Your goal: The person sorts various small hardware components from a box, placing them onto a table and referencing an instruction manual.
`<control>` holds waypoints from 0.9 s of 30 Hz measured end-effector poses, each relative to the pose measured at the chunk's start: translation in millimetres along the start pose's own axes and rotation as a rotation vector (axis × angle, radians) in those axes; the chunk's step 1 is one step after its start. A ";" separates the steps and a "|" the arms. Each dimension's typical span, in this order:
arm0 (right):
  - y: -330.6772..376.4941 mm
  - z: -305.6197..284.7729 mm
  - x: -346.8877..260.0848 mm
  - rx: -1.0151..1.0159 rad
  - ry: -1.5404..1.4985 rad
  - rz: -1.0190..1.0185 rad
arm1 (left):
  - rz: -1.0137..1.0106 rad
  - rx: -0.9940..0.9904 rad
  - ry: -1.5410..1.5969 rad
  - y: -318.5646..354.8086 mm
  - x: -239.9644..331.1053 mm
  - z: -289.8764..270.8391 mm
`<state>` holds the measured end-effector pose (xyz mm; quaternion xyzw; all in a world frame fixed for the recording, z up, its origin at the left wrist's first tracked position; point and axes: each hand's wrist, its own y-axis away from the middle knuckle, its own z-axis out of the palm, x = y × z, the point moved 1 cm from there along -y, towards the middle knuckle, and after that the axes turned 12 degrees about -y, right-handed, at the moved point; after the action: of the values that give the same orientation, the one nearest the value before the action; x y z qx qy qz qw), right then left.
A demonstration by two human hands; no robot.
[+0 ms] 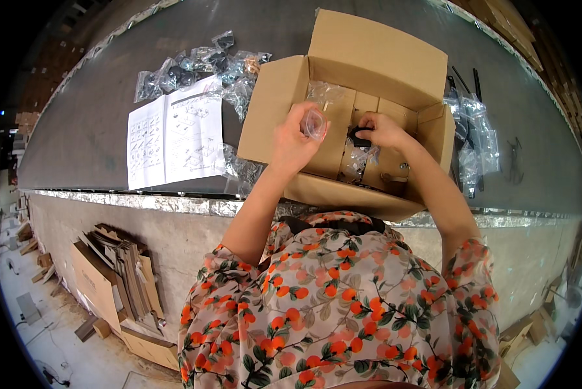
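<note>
My left hand is closed around a clear round plastic piece, over the left part of an open cardboard box. Whether that piece is a cup or a ring, I cannot tell. Inside the box, my right hand pinches a small black part. Just below this part lies a clear plastic bag with small pieces in it. Cardboard dividers split the box's inside, and another clear bag rests near its back left corner.
Left of the box, a printed instruction sheet lies open on the dark table. Several bagged parts sit behind it. Clear bags and thin black rods lie to the right. Flattened cardboard leans below the table at left.
</note>
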<state>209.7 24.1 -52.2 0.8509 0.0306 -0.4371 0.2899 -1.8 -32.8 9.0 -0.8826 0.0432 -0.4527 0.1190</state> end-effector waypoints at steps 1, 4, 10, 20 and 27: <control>4.4 1.2 -7.6 0.015 0.014 0.000 | 0.002 0.002 -0.009 0.0 0.1 -0.2; 1.8 -2.9 -6.1 -0.048 -0.178 -0.060 | 0.011 -0.051 -0.032 -2.1 -0.7 -0.7; 36.4 -21.7 -52.6 -0.173 -0.696 -0.130 | -0.137 -0.214 0.331 3.6 -0.4 6.0; 50.3 -0.6 -73.0 -0.207 -0.753 -0.324 | -0.396 -0.198 0.856 12.1 -7.3 10.8; 49.7 9.2 -73.6 -0.161 -0.726 -0.277 | -0.384 -0.153 0.815 15.6 0.4 6.2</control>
<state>172.8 -7.2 22.9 0.6035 0.0746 -0.7407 0.2858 3.9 -46.9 1.9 -0.6306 -0.0446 -0.7726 -0.0593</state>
